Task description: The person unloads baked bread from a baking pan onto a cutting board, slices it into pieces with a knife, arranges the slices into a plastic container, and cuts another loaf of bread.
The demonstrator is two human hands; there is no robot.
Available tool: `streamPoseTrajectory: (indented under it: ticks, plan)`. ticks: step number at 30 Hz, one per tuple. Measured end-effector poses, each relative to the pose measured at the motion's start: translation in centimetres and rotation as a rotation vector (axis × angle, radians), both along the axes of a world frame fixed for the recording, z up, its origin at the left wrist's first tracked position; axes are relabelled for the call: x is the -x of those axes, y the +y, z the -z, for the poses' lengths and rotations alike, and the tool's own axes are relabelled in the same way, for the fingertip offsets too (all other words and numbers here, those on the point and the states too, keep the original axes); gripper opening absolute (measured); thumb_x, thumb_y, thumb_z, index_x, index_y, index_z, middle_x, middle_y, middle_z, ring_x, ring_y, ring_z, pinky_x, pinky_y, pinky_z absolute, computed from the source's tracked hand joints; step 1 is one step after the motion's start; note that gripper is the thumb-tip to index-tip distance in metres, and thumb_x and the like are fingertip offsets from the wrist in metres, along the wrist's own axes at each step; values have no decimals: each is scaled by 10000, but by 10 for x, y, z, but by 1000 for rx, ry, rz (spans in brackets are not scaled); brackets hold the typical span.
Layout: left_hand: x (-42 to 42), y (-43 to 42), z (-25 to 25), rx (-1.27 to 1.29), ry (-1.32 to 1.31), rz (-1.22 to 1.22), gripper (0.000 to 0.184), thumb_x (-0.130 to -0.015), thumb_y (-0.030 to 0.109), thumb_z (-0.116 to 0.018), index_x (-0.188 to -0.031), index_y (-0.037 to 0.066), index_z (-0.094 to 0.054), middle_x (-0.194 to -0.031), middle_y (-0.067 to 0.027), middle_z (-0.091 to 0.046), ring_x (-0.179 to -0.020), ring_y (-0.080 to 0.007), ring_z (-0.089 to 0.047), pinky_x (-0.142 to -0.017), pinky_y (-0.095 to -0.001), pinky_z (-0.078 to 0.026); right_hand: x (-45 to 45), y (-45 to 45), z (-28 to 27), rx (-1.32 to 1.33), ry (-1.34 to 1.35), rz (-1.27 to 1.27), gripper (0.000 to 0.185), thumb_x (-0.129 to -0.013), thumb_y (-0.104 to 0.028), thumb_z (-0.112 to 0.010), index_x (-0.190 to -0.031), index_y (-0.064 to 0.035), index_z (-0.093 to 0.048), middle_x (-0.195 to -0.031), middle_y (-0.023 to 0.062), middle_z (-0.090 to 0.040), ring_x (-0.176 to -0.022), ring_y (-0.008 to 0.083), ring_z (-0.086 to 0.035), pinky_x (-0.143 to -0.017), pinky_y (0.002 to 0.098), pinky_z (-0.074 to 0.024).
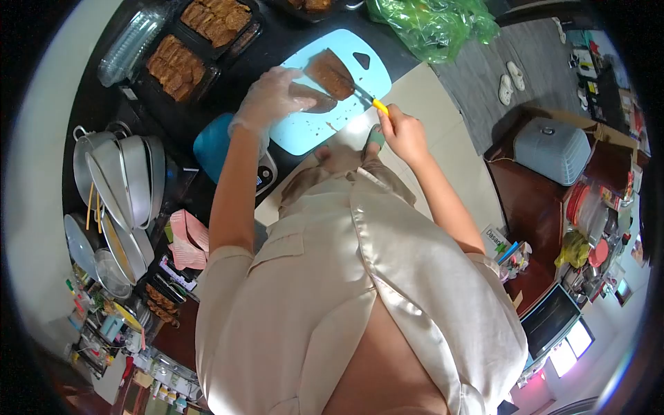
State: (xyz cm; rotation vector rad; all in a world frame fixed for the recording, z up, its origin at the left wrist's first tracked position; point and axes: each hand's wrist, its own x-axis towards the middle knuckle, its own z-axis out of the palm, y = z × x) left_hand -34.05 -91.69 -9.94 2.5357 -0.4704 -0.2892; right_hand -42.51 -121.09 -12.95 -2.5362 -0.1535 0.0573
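Note:
On the light blue cutting board [299, 138] lies a slab of brown cake [329, 73], with a darker cut piece [312, 100] beside it. My left hand [273, 99], in a clear plastic glove, grips the near piece, its fingers curled around the left end. The bare right hand [405, 133] is closed on the yellow handle of a knife [379, 105]. Its blade reaches left to the near right side of the slab; whether the tip is in the cake I cannot tell. Dark crumbs are scattered over the board.
Black trays of sliced brown cake [176, 68] and clear plastic lids [129, 48] stand at the upper left. A green plastic bag [436, 26] lies beyond the board. A kitchen scale [265, 173] and stacked metal pans [128, 180] are at left.

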Motion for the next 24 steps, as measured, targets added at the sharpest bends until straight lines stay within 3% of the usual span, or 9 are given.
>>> streamPoseTrajectory:
  ticks: [3,6,10,13,15,19,21,24]
  plan:
    - [-7,-3,-4,44,204,59,633,-715,379,-789,-1229,48,-629,-1246,-194,-603,-1166,-348,-570,-980,-407,-464,-3,-5,-2,75,-11,46,268,-958,-309,-563,-844,-66,-571,-586,154,-605,-524,371,-607,-494,479,-475]
    - [0,-5,-17,4,231,114,590,-697,345,-805,-1178,42,-649,-1167,-185,-634,-1120,-340,-586,-945,-417,-471,-4,-6,-9,73,3,68,268,-963,-306,-555,-843,-67,-570,-592,156,-608,-524,371,-608,-500,485,-477]
    - [24,-4,-7,23,74,118,498,-697,300,-811,-1084,22,-669,-1056,-183,-657,-1024,-341,-616,-892,-428,-481,0,5,-25,65,-17,89,257,-966,-299,-552,-849,-71,-575,-596,157,-610,-525,371,-609,-499,484,-477]
    - [37,-10,-6,233,2,-6,410,-704,269,-805,-986,2,-671,-965,-192,-652,-946,-352,-620,-847,-436,-487,7,23,-32,21,-13,99,248,-966,-299,-554,-870,-71,-575,-592,162,-608,-522,372,-608,-493,482,-479]
    - [46,-21,-6,309,73,-290,368,-705,237,-801,-945,-4,-661,-951,-209,-642,-917,-363,-617,-830,-432,-494,14,35,-29,39,-43,11,241,-963,-305,-562,-899,-73,-574,-579,160,-606,-513,367,-609,-492,479,-485]
    - [54,-47,-1,216,48,-433,388,-705,246,-804,-979,18,-652,-959,-200,-647,-913,-365,-613,-819,-449,-495,20,50,-15,100,3,-16,238,-969,-304,-549,-909,-74,-557,-579,142,-623,-480,360,-599,-485,471,-482]
    - [56,-51,9,152,-236,-422,414,-704,262,-808,-1022,51,-649,-975,-172,-663,-911,-363,-617,-813,-452,-499,21,51,-13,126,68,-20,227,-981,-297,-531,-937,-75,-545,-605,163,-616,-537,387,-609,-504,493,-487]
    - [55,-53,24,170,-338,-368,428,-744,263,-802,-1093,76,-640,-1017,-143,-664,-944,-346,-633,-840,-435,-519,24,52,-12,186,87,-27,241,-984,-294,-524,-918,-63,-539,-602,171,-615,-535,391,-610,-505,497,-490]
